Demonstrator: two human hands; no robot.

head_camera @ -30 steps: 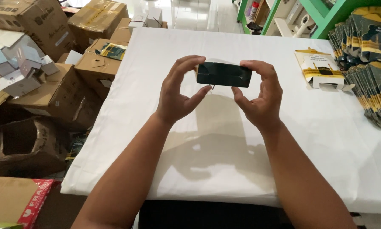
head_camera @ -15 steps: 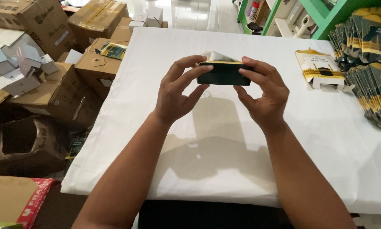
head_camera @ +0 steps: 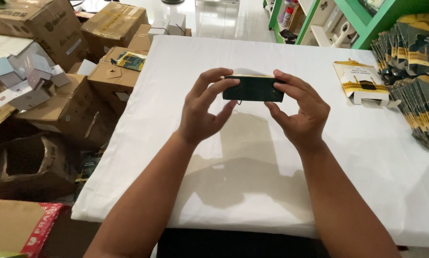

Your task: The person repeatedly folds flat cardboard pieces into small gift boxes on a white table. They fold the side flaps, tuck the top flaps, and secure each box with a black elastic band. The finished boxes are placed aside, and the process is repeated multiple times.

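Two hands share one small dark box, and going from my left: cardboard cartons [head_camera: 56, 110] are heaped on the floor beside the table [head_camera: 233, 157], one of them open with grey and white folded pieces inside. Next comes my left hand [head_camera: 202, 112], raised above the white table top, its grip clamped on the left end of the dark box [head_camera: 253, 89]: the thumb sits under the lower front edge and the fingers [head_camera: 219, 86] curl over the top and the front face. The box lies level and crosswise between my two hands, long side toward me, with a thin pale yellow strip showing along its upper edge. It is held up off the table and touches nothing but my fingers. My right hand [head_camera: 300, 112] grips the right end the same way, fingers across the top, thumb below, so the box spans the gap between both grips. Farther right on the table lies an opened flat carton [head_camera: 362, 83] in yellow and white, and at the right edge stand stacks of flat packs [head_camera: 417, 81] in dark and yellow.
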